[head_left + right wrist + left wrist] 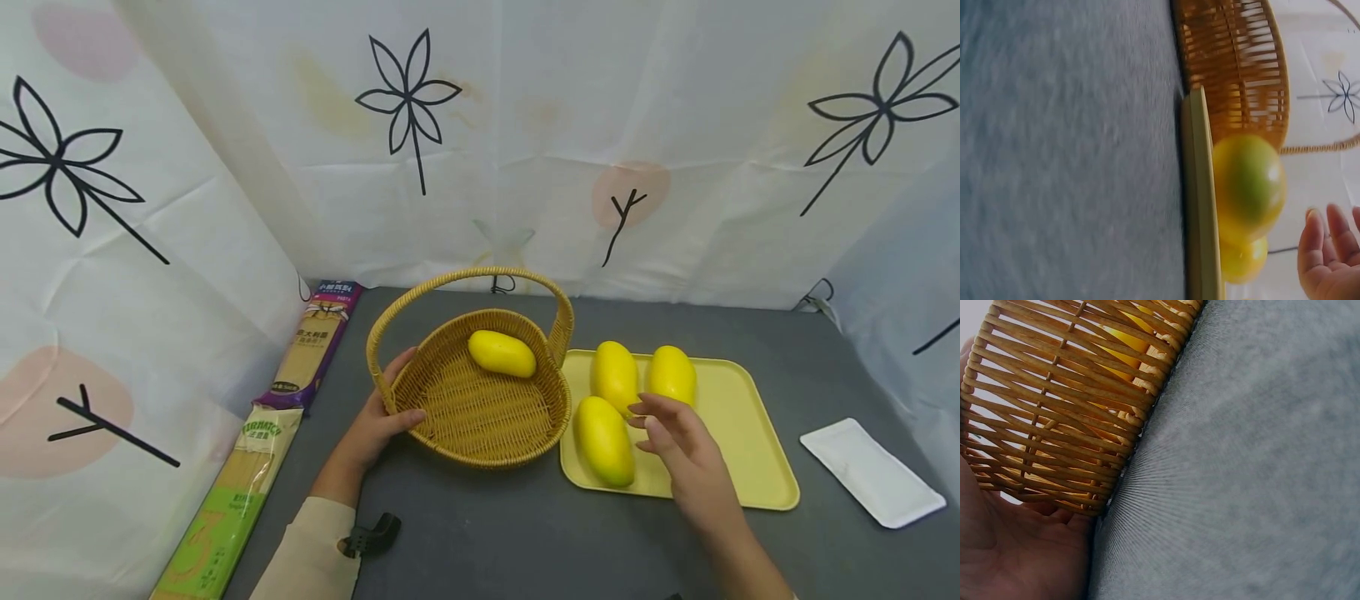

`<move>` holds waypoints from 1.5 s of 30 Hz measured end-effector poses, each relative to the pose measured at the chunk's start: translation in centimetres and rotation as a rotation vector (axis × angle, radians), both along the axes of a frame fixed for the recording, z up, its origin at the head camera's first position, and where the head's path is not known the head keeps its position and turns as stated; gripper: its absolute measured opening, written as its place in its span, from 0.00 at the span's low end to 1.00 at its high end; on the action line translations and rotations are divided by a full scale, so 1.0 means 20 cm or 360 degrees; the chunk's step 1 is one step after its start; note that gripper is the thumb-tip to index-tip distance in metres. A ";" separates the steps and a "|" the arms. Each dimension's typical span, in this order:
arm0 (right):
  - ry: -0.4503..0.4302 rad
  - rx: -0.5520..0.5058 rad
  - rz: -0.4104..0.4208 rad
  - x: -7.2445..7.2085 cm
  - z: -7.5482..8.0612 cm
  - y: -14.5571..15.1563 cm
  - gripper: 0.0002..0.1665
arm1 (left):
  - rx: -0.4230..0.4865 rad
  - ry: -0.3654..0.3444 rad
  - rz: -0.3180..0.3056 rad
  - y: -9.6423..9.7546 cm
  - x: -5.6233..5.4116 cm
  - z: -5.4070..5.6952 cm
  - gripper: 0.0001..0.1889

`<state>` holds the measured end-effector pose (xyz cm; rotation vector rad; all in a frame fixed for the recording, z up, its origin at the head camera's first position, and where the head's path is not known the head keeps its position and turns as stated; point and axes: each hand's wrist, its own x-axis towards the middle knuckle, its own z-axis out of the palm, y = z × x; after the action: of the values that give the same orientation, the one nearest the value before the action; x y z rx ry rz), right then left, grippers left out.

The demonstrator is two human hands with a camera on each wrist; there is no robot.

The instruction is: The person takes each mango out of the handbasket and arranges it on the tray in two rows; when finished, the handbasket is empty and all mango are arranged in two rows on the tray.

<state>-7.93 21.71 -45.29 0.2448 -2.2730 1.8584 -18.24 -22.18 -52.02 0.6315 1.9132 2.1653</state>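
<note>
A wicker basket [487, 425] with an arched handle stands on the table, one yellow mango [502, 353] lying inside it. My left hand [377, 421] holds the basket's left side, thumb over the rim; in the left wrist view the palm lies against the woven wall. Three more mangoes lie on a yellow tray [750, 450]: a front one [604, 442], a back left one [615, 377] and a back right one [672, 375]. Over the tray, just right of the front mango, my right hand [686, 446] hovers with loosely bent fingers and nothing in it.
Two pasta packets, one purple [311, 346] and one green [225, 508], lie along the left side of the grey table [465, 533]. A white rectangular packet or dish [872, 472] lies right of the tray. Patterned white cloth [525, 125] hangs behind and at both sides.
</note>
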 end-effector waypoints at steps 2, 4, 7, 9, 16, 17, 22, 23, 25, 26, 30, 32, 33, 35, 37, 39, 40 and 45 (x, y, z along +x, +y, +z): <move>0.0069 -0.0103 0.0092 0.00 0.00 -0.01 0.21 | -0.0001 0.0005 0.0002 0.00 0.00 0.00 0.48; 0.0127 -0.0217 0.0214 0.00 0.00 -0.03 0.22 | 0.0001 0.0011 0.0004 0.00 0.00 0.00 0.48; 0.0173 -0.0338 0.0401 -0.01 0.00 -0.05 0.24 | 0.0009 0.0018 0.0001 0.00 0.00 0.00 0.48; 0.0184 -0.0400 0.0510 -0.02 0.00 -0.08 0.25 | 0.0015 0.0019 -0.0006 0.00 -0.01 -0.01 0.48; 0.0264 -0.0422 0.0695 -0.04 0.03 -0.22 0.26 | 0.0011 0.0016 -0.0008 0.00 0.00 0.00 0.48; 0.0264 -0.0413 0.0710 -0.04 0.04 -0.25 0.27 | 0.0009 0.0016 -0.0006 0.00 0.00 0.00 0.48; 0.0238 -0.0364 0.0778 -0.07 0.05 -0.36 0.30 | -0.0003 0.0045 0.0004 0.00 -0.01 -0.01 0.49; 0.0225 -0.0349 0.0783 -0.08 0.05 -0.38 0.31 | -0.0005 0.0051 0.0007 0.00 -0.01 -0.01 0.49; 0.0208 -0.0321 0.0793 -0.10 0.05 -0.42 0.33 | -0.0013 0.0055 0.0011 0.00 -0.01 -0.01 0.49; 0.0204 -0.0301 0.0792 -0.11 0.05 -0.44 0.33 | -0.0016 0.0052 0.0012 0.00 -0.01 -0.01 0.50; 0.0228 -0.0206 0.0764 -0.16 0.07 -0.52 0.35 | -0.0019 0.0042 0.0009 0.00 -0.01 -0.01 0.50; 0.0242 -0.0169 0.0738 -0.19 0.08 -0.56 0.35 | -0.0018 0.0044 0.0008 0.00 -0.01 -0.01 0.50; 0.0244 -0.0153 0.0719 -0.21 0.08 -0.57 0.36 | -0.0017 0.0047 0.0007 0.00 -0.01 -0.01 0.49; 0.0230 -0.0131 0.0683 -0.24 0.09 -0.61 0.37 | -0.0015 0.0055 0.0006 0.00 -0.01 -0.01 0.49; 0.0206 -0.0113 0.0651 -0.27 0.09 -0.63 0.39 | -0.0016 0.0064 0.0008 0.00 -0.01 -0.01 0.49; 0.0182 -0.0073 0.0614 -0.30 0.08 -0.66 0.41 | -0.0016 0.0075 0.0007 0.00 -0.01 -0.01 0.49; 0.0165 -0.0046 0.0594 -0.32 0.08 -0.67 0.42 | -0.0017 0.0080 0.0005 0.00 -0.01 0.00 0.49; 0.0108 0.0239 0.0480 -0.40 0.07 -0.71 0.48 | -0.0015 0.0077 0.0000 0.00 -0.01 0.00 0.49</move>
<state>-15.89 7.50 -43.93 0.6978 -2.4414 1.7760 -18.44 -22.09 -52.00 0.6881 1.9461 2.1590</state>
